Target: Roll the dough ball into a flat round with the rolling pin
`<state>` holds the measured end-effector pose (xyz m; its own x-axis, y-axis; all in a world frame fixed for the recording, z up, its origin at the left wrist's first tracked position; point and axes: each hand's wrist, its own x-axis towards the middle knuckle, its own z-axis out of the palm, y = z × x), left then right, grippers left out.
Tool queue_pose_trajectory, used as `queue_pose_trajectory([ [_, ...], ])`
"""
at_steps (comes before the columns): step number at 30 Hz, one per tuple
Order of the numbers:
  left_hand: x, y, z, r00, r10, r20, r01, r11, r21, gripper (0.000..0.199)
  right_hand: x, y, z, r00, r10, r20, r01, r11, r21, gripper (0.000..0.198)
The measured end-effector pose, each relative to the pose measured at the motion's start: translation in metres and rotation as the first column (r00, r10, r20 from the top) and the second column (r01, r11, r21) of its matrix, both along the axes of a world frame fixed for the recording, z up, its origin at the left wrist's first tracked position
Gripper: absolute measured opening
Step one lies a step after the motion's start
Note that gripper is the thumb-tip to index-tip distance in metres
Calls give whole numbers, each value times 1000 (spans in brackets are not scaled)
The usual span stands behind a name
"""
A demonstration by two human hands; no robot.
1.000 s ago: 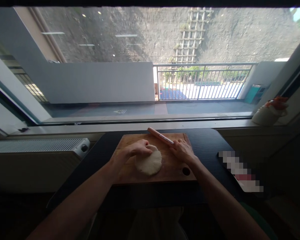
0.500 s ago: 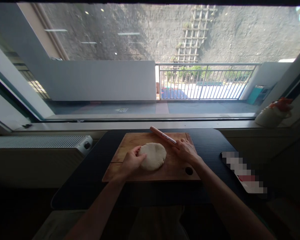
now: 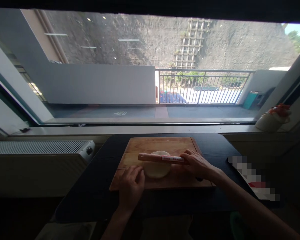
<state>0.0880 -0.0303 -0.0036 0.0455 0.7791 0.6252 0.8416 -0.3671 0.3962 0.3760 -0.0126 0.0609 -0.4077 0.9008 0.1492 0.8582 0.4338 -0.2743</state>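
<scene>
A round, pale, flattened piece of dough lies on a wooden cutting board. My right hand grips the right end of a wooden rolling pin, which carries a printed label. The pin lies crosswise over the far part of the dough; whether it presses on it I cannot tell. At the left edge of the dough, my left hand rests low over the board with loosely bent fingers, the thumb apart from them and nothing visible in its grasp.
The board sits on a dark table with rounded corners. A blurred-out flat item lies at the table's right side. Behind are a window sill and, at its right, a white pot. A radiator stands on the left.
My right hand has brought the rolling pin from the board's far right over the dough and turned it nearly level. My left hand has let go of the dough's left edge and drawn nearer. The view has tilted slightly.
</scene>
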Motion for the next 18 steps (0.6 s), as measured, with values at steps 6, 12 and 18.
queue_pose_trajectory([
  [6, 3, -8, 6, 999, -16, -31, 17, 999, 28, 19, -72, 29, 6, 994, -90, -68, 90, 996, -8, 45],
  [12, 3, -10, 8, 997, -37, -65, 39, 999, 35, 21, -102, 52, -8, 968, -248, 20, 248, 969, 5, 48],
  [18, 3, -10, 8, 997, -33, -68, 35, 999, 26, 19, -97, 43, -14, 982, -187, 36, 185, 981, 58, 55],
])
